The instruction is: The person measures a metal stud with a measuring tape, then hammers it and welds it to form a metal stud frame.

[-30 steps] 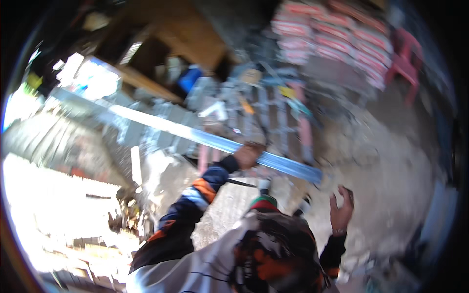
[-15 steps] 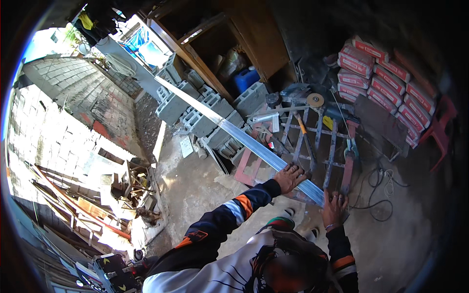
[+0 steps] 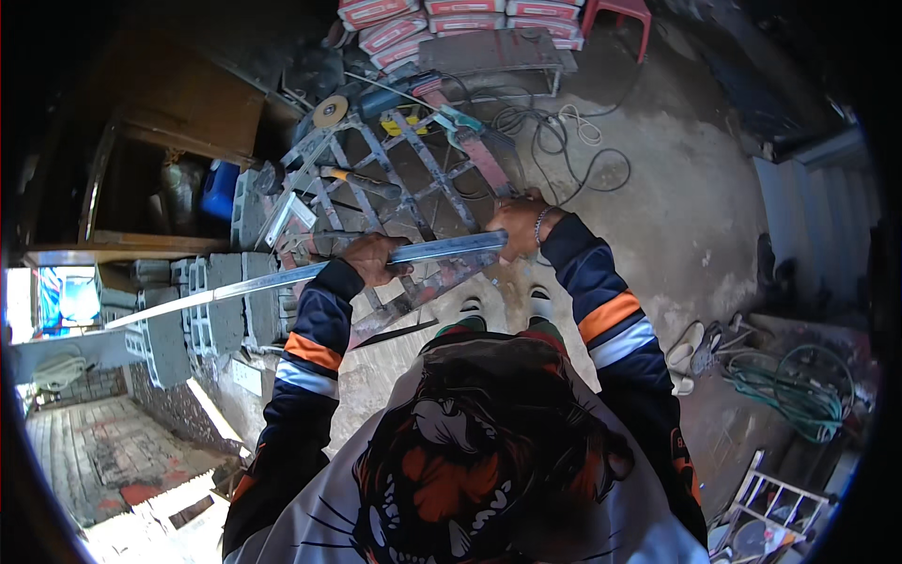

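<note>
A long, thin silvery metal profile [image 3: 244,285] slants across in front of me, its far end reaching left past the concrete blocks. My left hand [image 3: 373,258] is closed around it near its right part. At its near right end, my right hand [image 3: 515,227] grips the profile, with the fingers partly hidden. Beneath both hands lies a metal lattice frame [image 3: 381,150] with red-painted bars. On that frame rest a hammer [image 3: 362,181] with an orange-and-dark handle, a white angle-shaped piece [image 3: 290,218] and a round tan disc [image 3: 331,111].
Hollow concrete blocks [image 3: 214,305] stand at left beside a wooden cabinet [image 3: 178,99] holding a blue container [image 3: 220,188]. Stacked bags [image 3: 465,23] and a low bench [image 3: 493,58] are at the back. Loose black cables [image 3: 564,141] cross the floor. A coiled green hose [image 3: 799,390] lies right.
My view has swung right. My hands, earlier resting on the profile with fingers extended, are now closed around it, and the profile lies more level across the view.
</note>
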Action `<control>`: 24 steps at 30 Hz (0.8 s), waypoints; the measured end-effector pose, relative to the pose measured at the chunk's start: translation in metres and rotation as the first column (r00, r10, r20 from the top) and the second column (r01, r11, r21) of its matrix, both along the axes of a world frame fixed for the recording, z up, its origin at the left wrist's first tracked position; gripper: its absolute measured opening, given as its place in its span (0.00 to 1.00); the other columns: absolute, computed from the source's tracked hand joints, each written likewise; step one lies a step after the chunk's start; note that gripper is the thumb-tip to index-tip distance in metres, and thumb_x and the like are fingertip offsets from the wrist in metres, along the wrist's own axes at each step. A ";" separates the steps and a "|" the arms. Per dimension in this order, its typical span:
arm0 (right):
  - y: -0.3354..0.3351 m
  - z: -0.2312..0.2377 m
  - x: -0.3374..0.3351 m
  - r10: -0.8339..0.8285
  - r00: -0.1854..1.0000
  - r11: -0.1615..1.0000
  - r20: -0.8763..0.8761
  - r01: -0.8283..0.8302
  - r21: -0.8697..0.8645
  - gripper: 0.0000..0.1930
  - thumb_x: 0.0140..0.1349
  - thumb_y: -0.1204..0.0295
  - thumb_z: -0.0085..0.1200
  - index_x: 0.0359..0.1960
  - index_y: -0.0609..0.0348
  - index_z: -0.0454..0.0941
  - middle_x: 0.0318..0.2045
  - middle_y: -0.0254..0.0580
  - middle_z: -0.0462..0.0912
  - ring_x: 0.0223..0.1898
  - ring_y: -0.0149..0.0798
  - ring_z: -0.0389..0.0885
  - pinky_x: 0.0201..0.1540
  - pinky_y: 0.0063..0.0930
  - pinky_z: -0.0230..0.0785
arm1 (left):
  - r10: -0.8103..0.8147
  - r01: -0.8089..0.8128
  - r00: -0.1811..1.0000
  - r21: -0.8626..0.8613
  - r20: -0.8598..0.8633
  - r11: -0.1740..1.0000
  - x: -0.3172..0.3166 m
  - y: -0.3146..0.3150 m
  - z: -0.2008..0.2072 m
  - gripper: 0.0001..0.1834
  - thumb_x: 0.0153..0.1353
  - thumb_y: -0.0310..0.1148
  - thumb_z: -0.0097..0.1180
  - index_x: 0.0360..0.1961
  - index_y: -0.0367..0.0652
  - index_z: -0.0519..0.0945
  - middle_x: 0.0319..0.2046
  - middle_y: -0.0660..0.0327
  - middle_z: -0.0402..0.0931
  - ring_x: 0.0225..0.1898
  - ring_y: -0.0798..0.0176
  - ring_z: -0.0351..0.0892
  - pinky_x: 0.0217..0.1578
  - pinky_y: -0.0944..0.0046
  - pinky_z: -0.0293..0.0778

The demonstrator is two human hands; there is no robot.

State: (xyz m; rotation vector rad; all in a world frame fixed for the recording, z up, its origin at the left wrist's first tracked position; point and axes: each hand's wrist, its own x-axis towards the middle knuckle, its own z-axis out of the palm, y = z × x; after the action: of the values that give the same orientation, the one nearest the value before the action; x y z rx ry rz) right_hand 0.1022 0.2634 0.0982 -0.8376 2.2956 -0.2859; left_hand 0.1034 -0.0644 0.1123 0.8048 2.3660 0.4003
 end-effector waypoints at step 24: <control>0.070 -0.079 0.151 -0.862 0.403 0.037 0.308 0.655 -0.755 0.21 0.64 0.74 0.59 0.60 0.59 0.76 0.44 0.42 0.79 0.44 0.35 0.80 0.48 0.31 0.73 | 0.157 -0.178 0.977 -0.144 -0.141 0.974 0.020 0.010 0.008 0.21 0.57 0.36 0.64 0.54 0.54 0.80 0.42 0.57 0.85 0.41 0.51 0.85 0.44 0.55 0.80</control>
State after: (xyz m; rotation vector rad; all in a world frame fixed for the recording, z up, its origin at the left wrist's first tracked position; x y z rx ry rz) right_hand 0.2527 0.3335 0.0192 0.2634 2.5803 -1.9968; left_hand 0.1238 -0.0546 0.1200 0.5758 2.5594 0.2334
